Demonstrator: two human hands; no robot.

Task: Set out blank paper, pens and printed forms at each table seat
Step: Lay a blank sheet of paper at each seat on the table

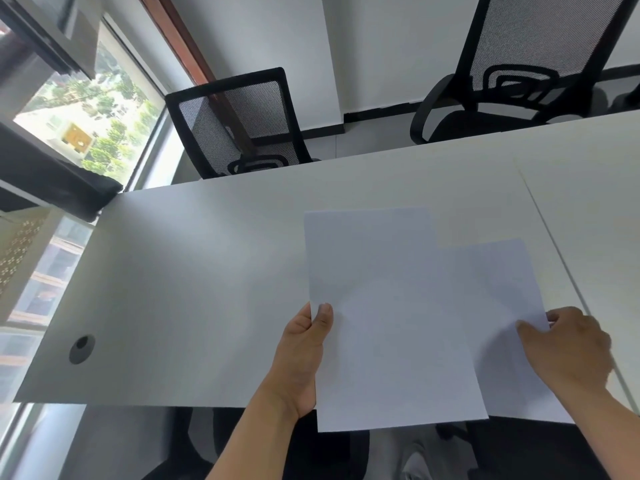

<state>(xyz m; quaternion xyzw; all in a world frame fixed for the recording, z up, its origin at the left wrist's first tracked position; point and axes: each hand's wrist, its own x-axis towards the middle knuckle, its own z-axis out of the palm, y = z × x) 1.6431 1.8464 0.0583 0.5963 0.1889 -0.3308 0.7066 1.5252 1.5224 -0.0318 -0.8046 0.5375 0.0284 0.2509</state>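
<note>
Two blank white sheets overlap above the near edge of the white table (194, 278). My left hand (304, 344) pinches the left edge of the upper sheet (377, 306), thumb on top. The lower sheet (495, 289) sticks out to the right from under it. My right hand (571, 344) grips that sheet's right edge, fingers curled over it. Both sheets hang past the table's near edge toward me. No pens or printed forms are in view.
Two black mesh office chairs stand across the table, one at the left (239, 123) and one at the right (519, 67). A round cable hole (82, 348) sits near the table's left end. A seam (554, 251) joins a second tabletop on the right. Windows line the left side.
</note>
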